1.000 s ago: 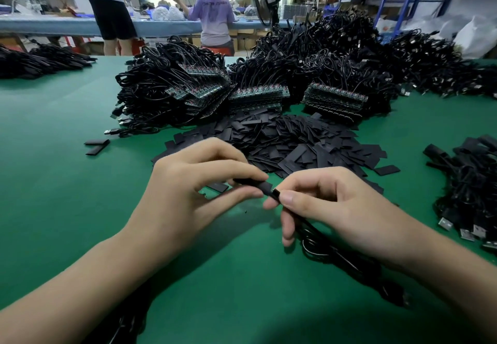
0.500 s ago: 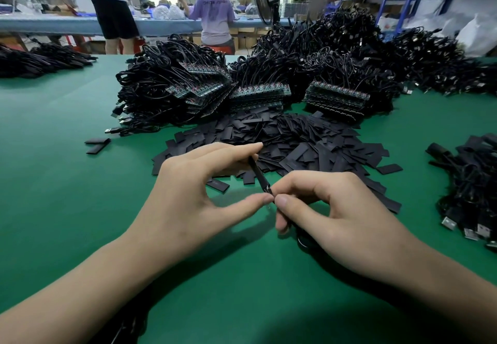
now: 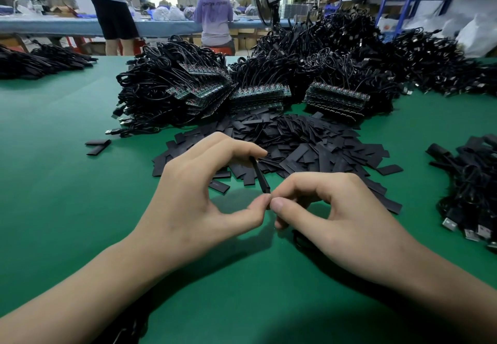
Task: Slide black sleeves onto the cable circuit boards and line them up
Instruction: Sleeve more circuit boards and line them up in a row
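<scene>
The black sleeve stands tilted and edge-on between my hands. I see my left hand curled around it, forefinger on its far end and thumb at its near end, while my right hand pinches that near end between thumb and bent forefinger. The pile of loose sleeves lies just beyond both hands.

On the table, stacked cable circuit boards lie just behind the sleeve heap — left hand and right hand before it, a held sleeve between them. Two stray sleeves lie left, a cable bundle right.
</scene>
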`<state>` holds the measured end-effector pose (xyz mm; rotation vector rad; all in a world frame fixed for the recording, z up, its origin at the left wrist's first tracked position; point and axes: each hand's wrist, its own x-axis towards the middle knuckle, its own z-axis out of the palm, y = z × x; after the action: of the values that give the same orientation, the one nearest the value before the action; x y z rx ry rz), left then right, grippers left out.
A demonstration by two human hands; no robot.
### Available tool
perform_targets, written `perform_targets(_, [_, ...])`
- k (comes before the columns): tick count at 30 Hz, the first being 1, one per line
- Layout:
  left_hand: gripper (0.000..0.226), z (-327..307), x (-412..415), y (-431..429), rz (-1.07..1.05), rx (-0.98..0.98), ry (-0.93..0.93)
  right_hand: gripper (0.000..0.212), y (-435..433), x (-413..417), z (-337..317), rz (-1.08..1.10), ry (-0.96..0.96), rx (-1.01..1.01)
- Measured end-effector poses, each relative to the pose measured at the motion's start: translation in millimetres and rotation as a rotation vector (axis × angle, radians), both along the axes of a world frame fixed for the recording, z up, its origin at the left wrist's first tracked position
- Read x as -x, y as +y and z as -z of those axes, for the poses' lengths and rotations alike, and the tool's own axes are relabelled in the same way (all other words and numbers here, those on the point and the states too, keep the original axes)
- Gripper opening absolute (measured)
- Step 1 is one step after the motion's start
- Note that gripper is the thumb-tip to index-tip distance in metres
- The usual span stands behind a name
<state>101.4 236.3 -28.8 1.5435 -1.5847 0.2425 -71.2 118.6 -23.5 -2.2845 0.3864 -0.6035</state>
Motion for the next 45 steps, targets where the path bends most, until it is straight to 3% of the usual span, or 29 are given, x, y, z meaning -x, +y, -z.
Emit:
perform_targets(9, [0.033, -1, 0, 1, 0.020, 0.061, -0.047, 0.016, 2, 0, -1, -0.014, -0.006, -0.068])
perform_targets(17, [0.023, 0, -5, 1, 0.020, -0.003, 0.005, 0.018, -2, 0, 4, -0.007, 0.006, -0.113])
perform_targets(25, [0.017, 6, 0, -1, 0.052, -0.048, 0.121, 0.016, -2, 0, 5, -0.002, -0.009, -0.061])
perform_targets(29, [0.017, 6, 7, -2, 0.022, -0.048, 0.102, 0.016, 1, -1, 5, 0.000, -0.003, 0.014])
perform_targets(37, [0.027, 7, 1, -2, 0.034, -0.084, 0.124, 0.018, -1, -1, 5, 0.030, 0.002, -0.022])
perform_targets(45, [0.021, 5, 1, -2, 0.000, -0.042, 0.136, 0.012, -1, -1, 8, -0.001, 0.012, 0.024])
